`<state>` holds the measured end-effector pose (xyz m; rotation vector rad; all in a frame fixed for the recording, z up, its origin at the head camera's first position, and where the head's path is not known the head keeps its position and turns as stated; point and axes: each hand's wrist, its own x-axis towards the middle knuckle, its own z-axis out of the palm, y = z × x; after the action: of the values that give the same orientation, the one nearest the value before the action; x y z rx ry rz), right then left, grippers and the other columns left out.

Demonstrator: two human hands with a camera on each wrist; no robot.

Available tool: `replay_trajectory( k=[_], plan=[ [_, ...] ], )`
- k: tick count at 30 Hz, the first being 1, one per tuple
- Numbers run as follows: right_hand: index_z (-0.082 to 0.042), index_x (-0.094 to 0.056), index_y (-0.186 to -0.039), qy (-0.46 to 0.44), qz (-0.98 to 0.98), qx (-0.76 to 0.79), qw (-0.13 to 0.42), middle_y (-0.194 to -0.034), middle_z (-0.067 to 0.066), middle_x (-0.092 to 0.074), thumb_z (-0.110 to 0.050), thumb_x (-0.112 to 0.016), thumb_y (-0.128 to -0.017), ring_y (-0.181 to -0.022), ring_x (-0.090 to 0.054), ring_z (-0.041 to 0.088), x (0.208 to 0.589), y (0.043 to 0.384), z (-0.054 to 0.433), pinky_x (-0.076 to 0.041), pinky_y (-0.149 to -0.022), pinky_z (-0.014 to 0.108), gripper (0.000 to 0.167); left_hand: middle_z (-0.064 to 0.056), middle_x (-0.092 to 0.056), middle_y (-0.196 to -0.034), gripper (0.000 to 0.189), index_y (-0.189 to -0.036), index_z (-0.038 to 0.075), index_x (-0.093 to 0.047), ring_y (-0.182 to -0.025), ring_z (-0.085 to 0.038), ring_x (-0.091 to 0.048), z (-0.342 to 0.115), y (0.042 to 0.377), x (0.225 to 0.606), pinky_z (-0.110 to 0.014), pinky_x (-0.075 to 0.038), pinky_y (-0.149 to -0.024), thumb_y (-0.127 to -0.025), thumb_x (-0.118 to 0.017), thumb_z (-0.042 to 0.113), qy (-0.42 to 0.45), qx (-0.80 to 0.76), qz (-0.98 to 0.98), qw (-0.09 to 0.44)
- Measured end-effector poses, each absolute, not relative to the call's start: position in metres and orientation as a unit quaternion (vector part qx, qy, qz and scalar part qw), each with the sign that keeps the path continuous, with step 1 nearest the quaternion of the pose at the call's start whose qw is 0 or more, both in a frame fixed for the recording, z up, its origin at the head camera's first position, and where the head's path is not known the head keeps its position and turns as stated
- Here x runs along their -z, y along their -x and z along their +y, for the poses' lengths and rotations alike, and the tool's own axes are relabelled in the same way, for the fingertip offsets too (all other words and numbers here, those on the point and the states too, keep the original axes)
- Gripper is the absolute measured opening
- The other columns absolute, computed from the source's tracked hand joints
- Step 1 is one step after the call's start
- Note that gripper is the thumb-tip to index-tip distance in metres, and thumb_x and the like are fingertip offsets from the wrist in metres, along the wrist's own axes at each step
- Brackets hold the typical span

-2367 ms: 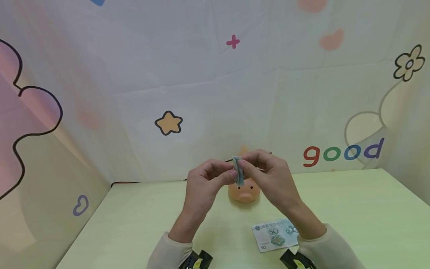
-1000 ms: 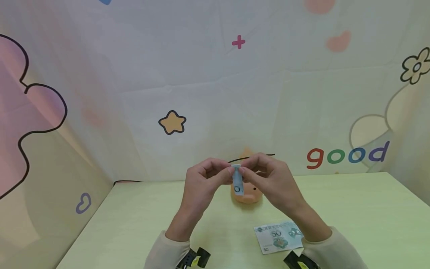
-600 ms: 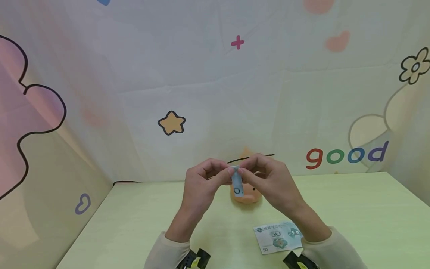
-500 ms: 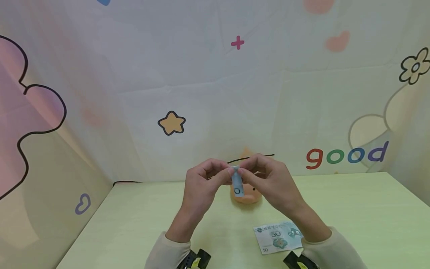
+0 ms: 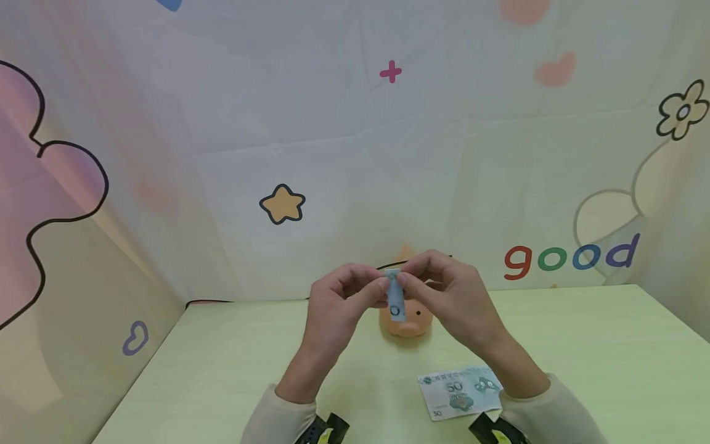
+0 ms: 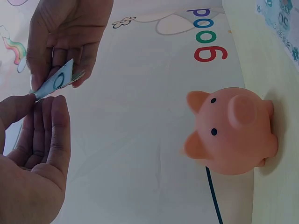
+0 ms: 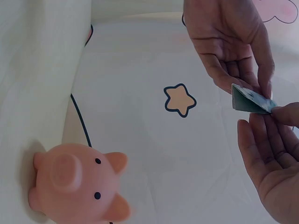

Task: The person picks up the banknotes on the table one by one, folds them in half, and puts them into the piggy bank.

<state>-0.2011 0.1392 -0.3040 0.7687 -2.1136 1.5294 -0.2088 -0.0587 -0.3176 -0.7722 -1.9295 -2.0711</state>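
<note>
Between my two hands, above the table, is a banknote (image 5: pixel 396 301) folded into a narrow bluish strip with a printed "0" showing. My left hand (image 5: pixel 345 302) pinches its left edge between thumb and fingers. From the other side my right hand (image 5: pixel 455 301) pinches the upper right edge. In the left wrist view the folded banknote (image 6: pixel 58 80) stands slightly apart in layers at its free end. The right wrist view shows the fold of the banknote (image 7: pixel 250 100) as a wedge. Behind the hands a pink piggy bank (image 5: pixel 407 327) is partly covered in the head view.
A flat 50 banknote (image 5: pixel 457 393) lies on the pale table (image 5: pixel 233 370), nearer me, partly under my right forearm in view. A printed cloth (image 5: pixel 355 160) hangs behind the table. The piggy bank (image 6: pixel 236 130) stands near the table's back edge.
The banknote has turned from edge-on to showing its printed "0" face. In the last half second both hands rise slightly and shift a little to the right, still pinching it.
</note>
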Motion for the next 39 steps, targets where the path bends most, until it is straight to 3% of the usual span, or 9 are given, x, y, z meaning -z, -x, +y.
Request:
replay_trajectory(
  k=[6, 18, 30, 39],
  plan=[
    [-0.001, -0.073, -0.104, -0.267, -0.759, -0.555, 0.211, -0.097, 0.005, -0.074, -0.002, -0.074, -0.099, -0.093, -0.073, 0.022, 0.3026, 0.2018, 0.1422, -0.060, -0.091, 0.031, 0.005, -0.011, -0.074, -0.093, 0.012, -0.107, -0.004, -0.074, -0.083, -0.020, -0.074, -0.0567, 0.2086, 0.3184, -0.040, -0.064, -0.081, -0.099, -0.074, 0.006, 0.267, 0.706, -0.652, 0.075],
    [-0.001, -0.073, -0.105, -0.275, -0.755, -0.560, 0.202, -0.098, 0.005, -0.074, -0.002, -0.074, -0.100, -0.094, -0.073, 0.022, 0.3027, 0.2019, 0.1409, -0.060, -0.091, 0.033, 0.005, -0.009, -0.071, -0.090, 0.008, -0.103, -0.002, -0.074, -0.082, -0.023, -0.073, -0.0574, 0.2092, 0.3182, -0.039, -0.064, -0.081, -0.100, -0.072, 0.004, 0.267, 0.684, -0.673, 0.089],
    [-0.001, -0.072, -0.105, -0.258, -0.757, -0.557, 0.225, -0.097, 0.006, -0.074, -0.002, -0.074, -0.099, -0.093, -0.072, 0.021, 0.3027, 0.2011, 0.1431, -0.060, -0.091, 0.030, 0.006, -0.010, -0.074, -0.094, 0.011, -0.105, -0.007, -0.073, -0.081, -0.019, -0.073, -0.0545, 0.2087, 0.3202, -0.039, -0.064, -0.081, -0.099, -0.074, 0.002, 0.268, 0.713, -0.646, 0.054],
    [0.002, -0.070, -0.105, -0.275, -0.737, -0.582, 0.205, -0.098, 0.011, -0.073, 0.002, -0.072, -0.100, -0.084, -0.075, 0.022, 0.3025, 0.2009, 0.1418, -0.062, -0.087, 0.032, 0.006, -0.009, -0.071, -0.087, 0.006, -0.099, -0.004, -0.073, -0.077, -0.018, -0.071, -0.0528, 0.2074, 0.3203, -0.038, -0.065, -0.077, -0.098, -0.073, 0.001, 0.273, 0.684, -0.669, 0.099]
  ],
)
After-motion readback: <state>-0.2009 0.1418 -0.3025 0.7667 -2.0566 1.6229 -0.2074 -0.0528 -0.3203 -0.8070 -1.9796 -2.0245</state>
